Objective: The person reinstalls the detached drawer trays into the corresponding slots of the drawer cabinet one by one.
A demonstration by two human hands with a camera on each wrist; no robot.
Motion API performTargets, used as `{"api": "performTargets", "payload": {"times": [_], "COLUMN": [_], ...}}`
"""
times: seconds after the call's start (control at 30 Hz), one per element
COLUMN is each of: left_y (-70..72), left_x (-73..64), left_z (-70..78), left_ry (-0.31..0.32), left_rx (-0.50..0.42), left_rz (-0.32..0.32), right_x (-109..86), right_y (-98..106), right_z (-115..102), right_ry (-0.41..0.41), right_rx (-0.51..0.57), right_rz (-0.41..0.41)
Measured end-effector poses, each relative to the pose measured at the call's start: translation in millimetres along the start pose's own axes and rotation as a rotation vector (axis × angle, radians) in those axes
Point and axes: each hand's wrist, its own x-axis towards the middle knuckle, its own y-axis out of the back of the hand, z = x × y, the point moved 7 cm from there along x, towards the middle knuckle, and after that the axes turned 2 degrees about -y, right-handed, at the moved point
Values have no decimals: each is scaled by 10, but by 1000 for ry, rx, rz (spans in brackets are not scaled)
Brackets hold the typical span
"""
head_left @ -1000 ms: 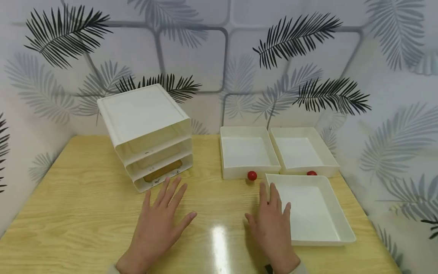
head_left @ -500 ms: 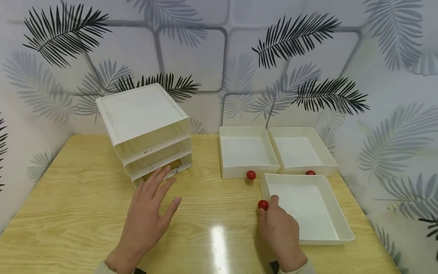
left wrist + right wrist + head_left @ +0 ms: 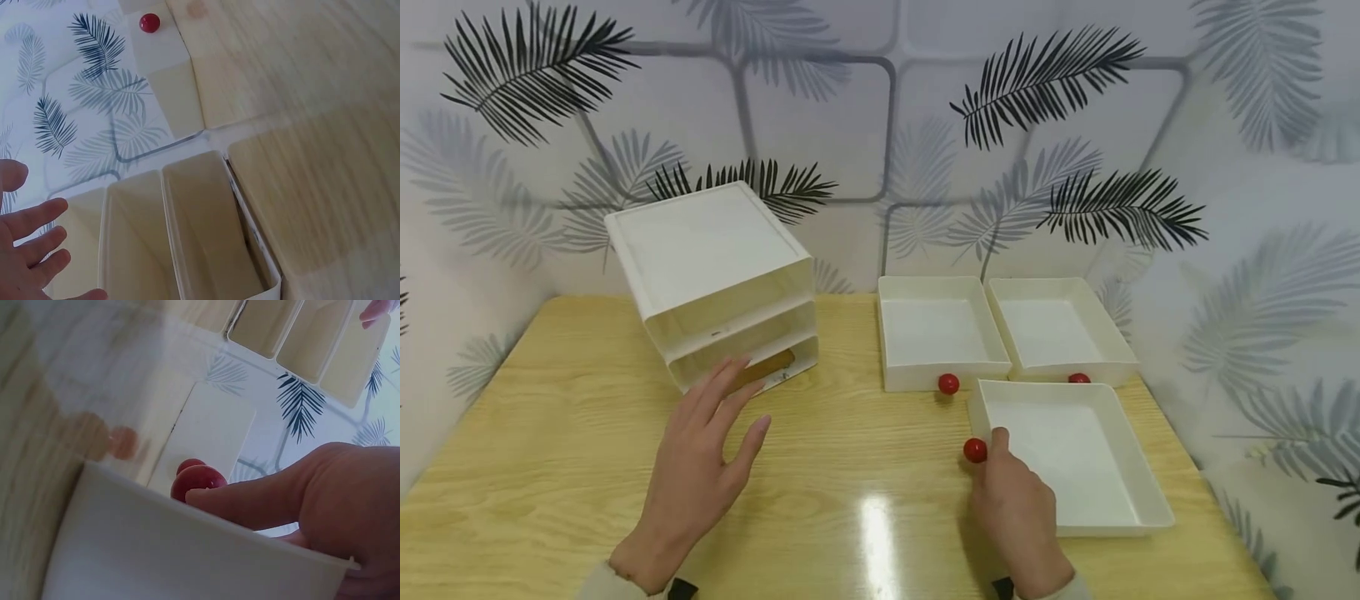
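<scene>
A white drawer [image 3: 1075,458] with a red knob [image 3: 975,450] lies at the front right of the table, its front wall facing left. My right hand [image 3: 1018,512] grips that wall beside the knob; in the right wrist view a digit lies against the red ball [image 3: 199,481]. The drawer's wall [image 3: 200,550] fills the lower part of that view. At the left stands a white three-slot cabinet [image 3: 711,246], its slots open toward the front. My left hand [image 3: 692,475] is in front of its lower slots, fingers extended and thumb apart, holding nothing.
Two more white drawers, a left one [image 3: 936,321] and a right one [image 3: 1052,325], stand along the back wall, red knobs facing forward. Brown wood-like material [image 3: 767,367] shows in the cabinet's lowest slot. A leaf-patterned covering [image 3: 820,108] rises behind the wooden table [image 3: 850,433].
My right hand has gone from spread fingers to gripping the front drawer by its knob side. My left hand has shifted left, in front of the cabinet's lower slots.
</scene>
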Motion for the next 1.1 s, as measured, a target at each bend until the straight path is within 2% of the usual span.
{"api": "performTargets", "payload": {"times": [0.1,0.17,0.4,0.73,0.97,1.03,1.1], "left_y": [47,65,156,248,387,424,447], "left_x": [34,111,271,338,456,500,546], "left_z": [-21,-34,-57,-35,-19,-46,-114], "left_ry": [-12,-26,-73,-118,-193,-194,-166], "left_rx": [-13,-11,14,56,78,89,100], "left_rz": [12,34,162,278,407,435,435], "right_x": [-21,-5,16,-43,-20,-11,0], "right_y": [-22,2,-9,-91,-79,-68,-64], "right_z": [0,6,48,59,47,47,47], "right_ry": [-3,-3,-8,15,27,29,28], "right_rx": [4,8,31,46,46,47,47], "right_rz": [-4,5,-17,-12,-4,-2,-3]}}
